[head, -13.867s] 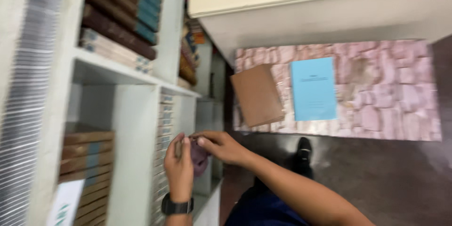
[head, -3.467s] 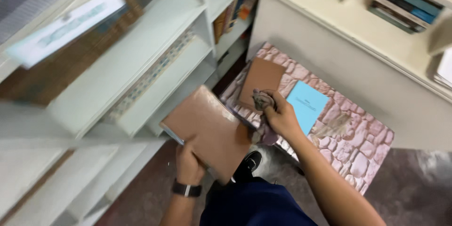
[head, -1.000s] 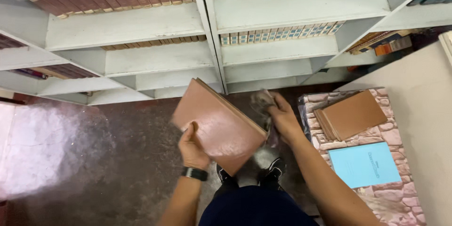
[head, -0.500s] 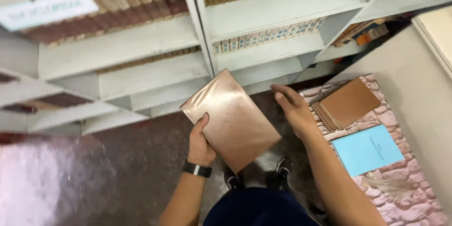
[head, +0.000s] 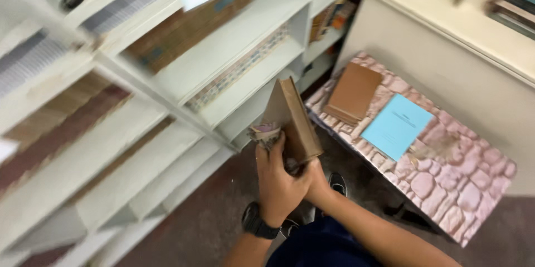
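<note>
While the white shelving (head: pixel 245 72) runs slantwise across the left of the view, its compartments hold rows of books: brown-spined volumes (head: pixel 184 30) in an upper bay, a row of pale patterned spines (head: pixel 239 69) on the shelf below, and darker red-brown rows, blurred, further left. At the right, a bench (head: pixel 446 172) covered in a pink stone pattern carries a brown book (head: pixel 352 93) and, just beside it, a light blue booklet (head: pixel 397 126), both lying flat. The left hand (head: pixel 277 180) is closed around the lower part of a brown hardback book (head: pixel 292 119), which stands upright on edge in front of the shelves, above the dark floor. A crumpled cloth (head: pixel 264 132) is bunched at its fingertips against the cover. The right hand (head: pixel 316 180) grips the book's lower edge from behind, mostly hidden by the left. A black watch (head: pixel 256 225) sits on the left wrist.
</note>
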